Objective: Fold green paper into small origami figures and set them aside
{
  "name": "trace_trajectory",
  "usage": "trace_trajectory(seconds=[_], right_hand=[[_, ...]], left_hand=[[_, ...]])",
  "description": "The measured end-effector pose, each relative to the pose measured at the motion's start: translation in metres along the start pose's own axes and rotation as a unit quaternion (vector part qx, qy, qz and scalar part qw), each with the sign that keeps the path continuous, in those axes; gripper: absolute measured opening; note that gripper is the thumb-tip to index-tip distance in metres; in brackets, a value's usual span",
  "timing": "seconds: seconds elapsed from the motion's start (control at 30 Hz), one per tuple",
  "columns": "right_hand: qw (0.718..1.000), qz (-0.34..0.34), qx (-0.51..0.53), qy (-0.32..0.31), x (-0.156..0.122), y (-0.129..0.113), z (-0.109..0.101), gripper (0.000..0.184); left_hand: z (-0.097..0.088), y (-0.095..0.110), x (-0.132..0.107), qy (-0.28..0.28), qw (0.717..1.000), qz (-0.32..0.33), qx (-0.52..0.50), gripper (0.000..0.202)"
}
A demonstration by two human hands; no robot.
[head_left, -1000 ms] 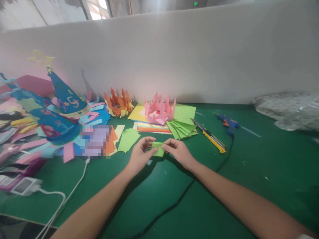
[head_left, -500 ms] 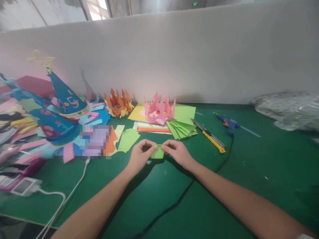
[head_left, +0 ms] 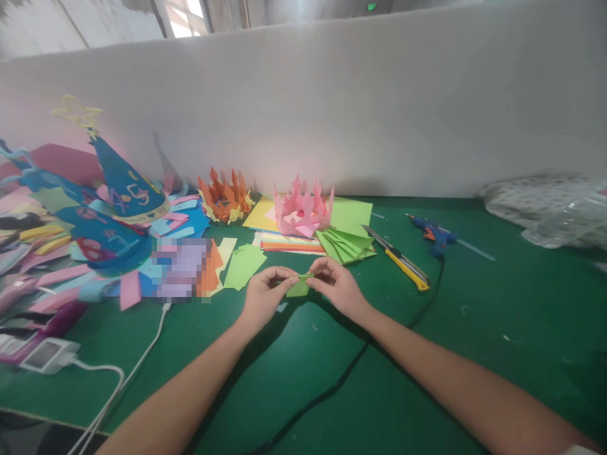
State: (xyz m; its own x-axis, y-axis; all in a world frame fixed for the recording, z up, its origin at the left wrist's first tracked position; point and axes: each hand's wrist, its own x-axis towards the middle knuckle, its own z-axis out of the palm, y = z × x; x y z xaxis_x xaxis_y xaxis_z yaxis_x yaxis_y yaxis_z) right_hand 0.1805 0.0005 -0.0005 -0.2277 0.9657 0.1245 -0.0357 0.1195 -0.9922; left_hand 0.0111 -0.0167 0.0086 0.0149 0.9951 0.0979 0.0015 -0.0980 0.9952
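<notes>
Both my hands meet over the green table, pinching one small folded piece of light green paper. My left hand grips its left edge between thumb and fingers. My right hand pinches its upper right edge. The paper hangs just above the table, seen nearly edge-on at the top. Just beyond it lie a stack of folded green pieces and a loose green sheet.
A pink paper crown and an orange one stand by the white partition. A yellow utility knife and a blue glue gun with black cord lie right. Blue party hats and paper scraps crowd the left; a white charger.
The green paper has been tipped and folded flatter between my fingers, so its top edge now shows as a thin line. Both hands stayed in place.
</notes>
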Motion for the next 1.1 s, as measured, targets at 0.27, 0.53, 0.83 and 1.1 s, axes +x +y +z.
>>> trace_trajectory(seconds=[0.27,0.53,0.83,1.1], right_hand=[[1.0,0.006,0.01,-0.003,-0.002,0.0,0.0,0.022],[0.995,-0.002,0.083,-0.045,-0.005,-0.007,0.0,0.021],[0.974,0.059,0.213,-0.057,-0.007,-0.01,0.007,0.032],[0.947,0.124,0.285,-0.082,-0.005,-0.011,0.003,0.027]], left_hand=[[0.002,0.005,-0.005,-0.045,0.998,0.035,-0.025,0.013],[-0.001,0.005,-0.007,-0.017,0.953,0.249,0.172,0.006],[-0.002,0.003,-0.009,-0.023,0.859,0.412,0.304,0.012],[-0.002,0.002,-0.011,-0.032,0.851,0.413,0.323,0.013]])
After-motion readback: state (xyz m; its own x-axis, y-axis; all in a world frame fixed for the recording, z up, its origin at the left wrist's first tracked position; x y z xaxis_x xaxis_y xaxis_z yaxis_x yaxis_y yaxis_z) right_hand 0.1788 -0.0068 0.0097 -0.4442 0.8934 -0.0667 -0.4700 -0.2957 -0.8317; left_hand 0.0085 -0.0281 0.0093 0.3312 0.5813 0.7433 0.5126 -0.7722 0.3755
